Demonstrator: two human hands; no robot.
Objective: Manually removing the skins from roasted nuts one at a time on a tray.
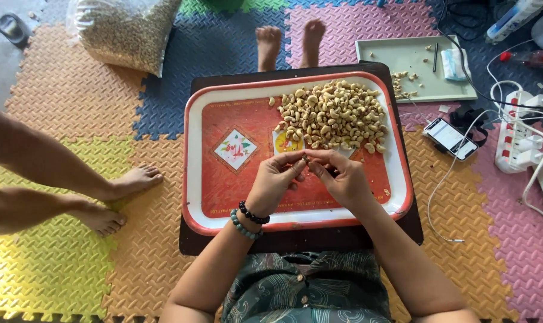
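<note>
The cashew [306,158] pinched between both hands is nearly hidden by fingertips; only a small pale speck shows at the centre of the frame, too small to tell whether it is shelled. The left hand [277,179] and right hand [342,178] meet there, thumbs and forefingers pressed together on the nut, other fingers curled. They hover over the lower middle of the red tray [199,179], just below the heap of cashews [334,115] in its upper right part. The tray rests on a dark low desk [190,239], mostly covered. At left, another person's legs and bare feet [137,179] are cut off by the edge. A bag of nuts [125,30] is cropped at the top.
</note>
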